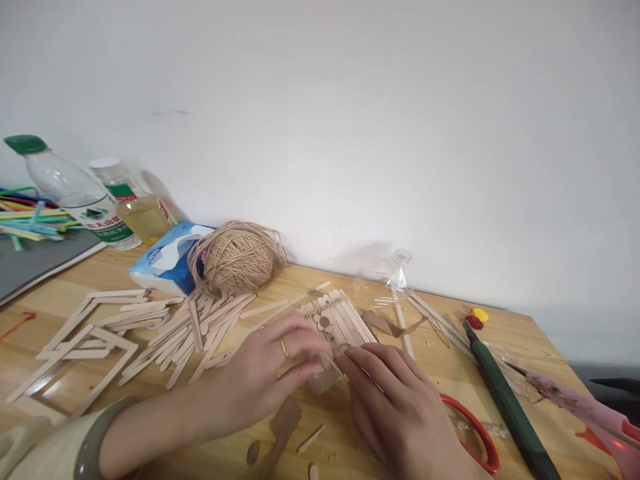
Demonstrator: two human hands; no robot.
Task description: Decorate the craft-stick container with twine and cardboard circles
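A panel of wooden craft sticks (345, 320) lies in front of my hands, decorated with small wooden discs in a flower shape and edged with twine. My right hand (395, 393) has its fingers curled together at the near end of this panel. My left hand (280, 367), with a ring on one finger, comes in from the left, thumb and fingers bent close together beside the right fingertips. Under them shows a translucent plastic piece (324, 381). Whatever sits between the left fingertips is too small and blurred to make out.
Loose craft sticks (200, 333), a twine ball (240, 257), a tissue pack (167, 257) and bottles (75, 190) stand left. A cut bottle top (400, 273) is by the wall. Red-handled scissors (487, 437), a green tool (510, 407) and a pink glue gun (575, 403) lie right.
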